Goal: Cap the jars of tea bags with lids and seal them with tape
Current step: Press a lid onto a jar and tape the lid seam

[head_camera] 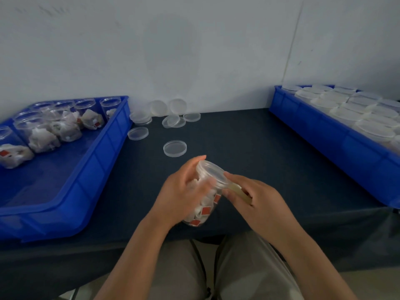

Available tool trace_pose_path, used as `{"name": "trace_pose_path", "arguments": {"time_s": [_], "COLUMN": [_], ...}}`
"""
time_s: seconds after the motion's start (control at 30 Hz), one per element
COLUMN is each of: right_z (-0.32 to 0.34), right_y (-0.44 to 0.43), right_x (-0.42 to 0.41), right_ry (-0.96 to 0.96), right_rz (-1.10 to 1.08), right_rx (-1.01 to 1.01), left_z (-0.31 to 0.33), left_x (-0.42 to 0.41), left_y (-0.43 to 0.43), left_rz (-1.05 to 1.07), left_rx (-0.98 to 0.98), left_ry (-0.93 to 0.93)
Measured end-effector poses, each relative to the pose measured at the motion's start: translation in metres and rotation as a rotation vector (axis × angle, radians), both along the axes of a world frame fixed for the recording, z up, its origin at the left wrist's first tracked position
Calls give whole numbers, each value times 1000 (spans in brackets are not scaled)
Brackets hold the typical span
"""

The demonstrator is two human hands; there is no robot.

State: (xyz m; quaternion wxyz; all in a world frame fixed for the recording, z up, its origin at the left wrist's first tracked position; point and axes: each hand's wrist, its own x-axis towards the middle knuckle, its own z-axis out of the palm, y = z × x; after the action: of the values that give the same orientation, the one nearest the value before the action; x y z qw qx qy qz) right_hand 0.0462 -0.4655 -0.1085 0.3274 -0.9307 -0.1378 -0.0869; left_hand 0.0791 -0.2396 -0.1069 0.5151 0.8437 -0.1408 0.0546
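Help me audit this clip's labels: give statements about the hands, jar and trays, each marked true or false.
1. The left hand grips the jar of tea bags. True.
2. The held jar has no lid. False: a clear lid caps it.
3. The right hand pinches a tape strip beside the lid. True.
4. In the left tray, the waiting jars are capped. False: they stand open.
5. A loose lid lies on the table beyond the hands. True.

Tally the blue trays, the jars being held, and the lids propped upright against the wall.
Blue trays: 2
Jar held: 1
Lids propped against wall: 2
Total: 5
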Motion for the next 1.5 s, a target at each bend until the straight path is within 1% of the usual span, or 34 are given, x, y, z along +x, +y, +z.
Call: {"name": "trace_pose_path", "arguments": {"time_s": [0.07,0.1,0.2,0.27,0.3,0.37,0.47,0.53,0.63,0.7,0.77,0.87,0.93,1.1,1.23,1.37,1.5], "right_z": [-2,-2,-3,-1,-1,-1,2,3,0,-2,-4,-7,-7,0,7,13,17], "right_y": [3,3,2,0,-1,-4,-4,-3,-1,3,7,10,11,13,21,30,40], "right_x": [-2,-2,-1,1,1,2,0,-1,0,1,2,3,3,10,26,36,47], "right_ry": [1,-1,3,72,97,81,39,47,5,-27,-44,-27,4,71,158,177,215], "right_rz": [-11,-2,29,28,42,90,161,152,75,-10,-88,-160,-183,-190,-186,-200,-227], "right_rx": [-8,-7,58,89,97,79,36,34,-26,-83,-119,-165,-199,-191,-193,-166,-176], "left_z": [-4,-6,-12,-14,-15,-15,-16,-16,-16,-15,-16,-17,-19,-19,-19,-20,-20], "left_x": [-6,-7,-7,-4,-3,-1,3,4,4,2,-1,-6,-8,-10,-13,-8,1], "left_y": [-8,-11,-14,-10,-8,-5,-2,-2,-4,-7,-12,-19,-21,-26,-32,-30,-26], "left_rz": [57,96,133,137,139,130,98,84,85,102,138,189,207,307,395,444,483], "left_rx": [159,170,56,-34,-82,-153,-187,-188,-168,-116,-52,-8,3,42,87,66,93], "left_ry": [-49,-73,-71,-43,-28,-6,5,6,2,-9,-43,-103,-127,-145,-213,-206,-217]}}
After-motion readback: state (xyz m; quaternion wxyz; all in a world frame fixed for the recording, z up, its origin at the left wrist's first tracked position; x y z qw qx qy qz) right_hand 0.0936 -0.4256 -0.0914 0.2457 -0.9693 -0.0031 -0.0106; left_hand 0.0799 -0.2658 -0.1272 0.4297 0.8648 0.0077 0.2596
